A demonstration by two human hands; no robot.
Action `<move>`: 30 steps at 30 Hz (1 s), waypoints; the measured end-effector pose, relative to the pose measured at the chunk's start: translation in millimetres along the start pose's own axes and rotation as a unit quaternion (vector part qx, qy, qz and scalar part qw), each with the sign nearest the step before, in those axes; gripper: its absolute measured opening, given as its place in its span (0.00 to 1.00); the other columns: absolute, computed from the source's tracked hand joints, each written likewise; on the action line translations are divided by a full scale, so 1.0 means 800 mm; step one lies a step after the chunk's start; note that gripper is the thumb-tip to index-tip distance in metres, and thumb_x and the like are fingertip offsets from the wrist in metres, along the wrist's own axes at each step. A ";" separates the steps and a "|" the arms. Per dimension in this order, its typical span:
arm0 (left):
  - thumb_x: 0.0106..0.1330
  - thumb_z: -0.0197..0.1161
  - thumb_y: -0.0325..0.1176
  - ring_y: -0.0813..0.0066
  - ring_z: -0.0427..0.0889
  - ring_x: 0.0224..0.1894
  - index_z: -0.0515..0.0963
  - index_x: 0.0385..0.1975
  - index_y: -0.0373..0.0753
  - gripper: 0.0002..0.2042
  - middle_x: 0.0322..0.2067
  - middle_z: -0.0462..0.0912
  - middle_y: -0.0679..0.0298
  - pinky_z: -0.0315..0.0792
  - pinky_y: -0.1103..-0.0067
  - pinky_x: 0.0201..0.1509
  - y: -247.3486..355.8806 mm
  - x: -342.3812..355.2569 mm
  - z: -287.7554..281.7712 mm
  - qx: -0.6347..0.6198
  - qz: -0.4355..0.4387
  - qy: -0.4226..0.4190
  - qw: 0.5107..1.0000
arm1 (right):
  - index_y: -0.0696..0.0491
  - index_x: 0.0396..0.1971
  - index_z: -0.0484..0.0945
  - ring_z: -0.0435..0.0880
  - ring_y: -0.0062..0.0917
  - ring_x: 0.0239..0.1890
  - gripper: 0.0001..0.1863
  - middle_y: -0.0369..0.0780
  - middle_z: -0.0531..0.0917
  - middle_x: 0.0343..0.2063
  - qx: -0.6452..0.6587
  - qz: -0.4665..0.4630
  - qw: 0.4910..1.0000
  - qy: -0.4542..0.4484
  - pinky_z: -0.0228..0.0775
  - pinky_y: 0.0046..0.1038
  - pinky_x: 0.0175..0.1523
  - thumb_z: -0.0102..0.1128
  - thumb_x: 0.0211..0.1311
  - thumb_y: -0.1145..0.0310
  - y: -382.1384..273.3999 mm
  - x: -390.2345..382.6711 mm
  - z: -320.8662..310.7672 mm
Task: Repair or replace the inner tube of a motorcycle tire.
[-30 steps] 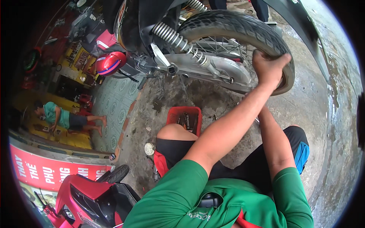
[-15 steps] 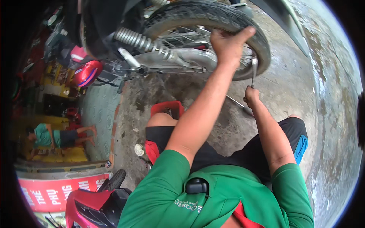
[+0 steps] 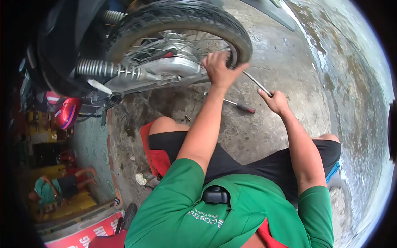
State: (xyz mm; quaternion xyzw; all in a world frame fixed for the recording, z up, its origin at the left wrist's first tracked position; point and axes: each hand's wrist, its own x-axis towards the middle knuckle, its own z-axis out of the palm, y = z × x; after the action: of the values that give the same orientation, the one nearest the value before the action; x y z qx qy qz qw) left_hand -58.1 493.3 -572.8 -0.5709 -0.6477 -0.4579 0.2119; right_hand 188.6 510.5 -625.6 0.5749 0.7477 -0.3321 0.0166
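Note:
The motorbike's spoked rear wheel [image 3: 173, 45] has a worn black tyre [image 3: 182, 18] at the top of the view. My left hand [image 3: 221, 73] is at the near right part of the rim, its fingers spread and its thumb stretched out to the right. I cannot tell whether it presses on the tyre. My right hand [image 3: 276, 101] is wrapped round the end of a metal tyre lever [image 3: 255, 81]. The lever's far end reaches the tyre's edge beside my left thumb, and its tip is hidden. A red-handled tool [image 3: 165, 54] lies across the spokes near the hub.
On the concrete between my knees and the wheel lies a long-shafted tool [image 3: 244, 108] with a black and red handle. A shock absorber spring [image 3: 99, 67] stands left of the wheel. A red container [image 3: 155, 159] is beside my left knee. Someone [image 3: 62, 188] is further left.
My left hand has let go of its grip over the tyre and moved down to the rim edge. The lever has swung from upright to slanting. The view has shifted, moving the wheel left.

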 end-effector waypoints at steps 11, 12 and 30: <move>0.33 0.86 0.55 0.65 0.80 0.44 0.83 0.37 0.44 0.32 0.34 0.84 0.69 0.61 0.59 0.57 0.030 0.034 -0.003 0.038 -0.045 0.087 0.994 | 0.61 0.31 0.84 0.85 0.52 0.41 0.42 0.58 0.85 0.31 0.156 -0.008 0.987 -0.022 0.74 0.47 0.48 0.45 0.71 0.31 0.038 0.014 0.037; 0.33 0.86 0.54 0.63 0.80 0.45 0.83 0.39 0.43 0.33 0.37 0.84 0.66 0.61 0.58 0.58 0.018 0.033 0.000 0.024 -0.030 0.018 0.999 | 0.61 0.31 0.84 0.85 0.52 0.41 0.42 0.58 0.85 0.31 0.155 -0.012 0.987 -0.027 0.74 0.47 0.49 0.45 0.71 0.31 0.028 0.016 0.035; 0.36 0.87 0.49 0.57 0.82 0.47 0.80 0.40 0.38 0.33 0.37 0.85 0.59 0.64 0.59 0.56 0.016 0.021 0.023 -0.016 -0.038 -0.100 0.994 | 0.59 0.33 0.82 0.82 0.38 0.26 0.35 0.45 0.81 0.18 0.464 0.124 0.876 0.035 0.75 0.41 0.42 0.41 0.77 0.40 -0.132 -0.023 0.168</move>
State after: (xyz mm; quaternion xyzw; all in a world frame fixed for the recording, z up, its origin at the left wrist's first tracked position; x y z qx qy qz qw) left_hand -45.8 516.8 -563.5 -0.5919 -0.6795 -0.4168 0.1190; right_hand 54.6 413.3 -672.6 0.6161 0.4302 -0.6157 -0.2370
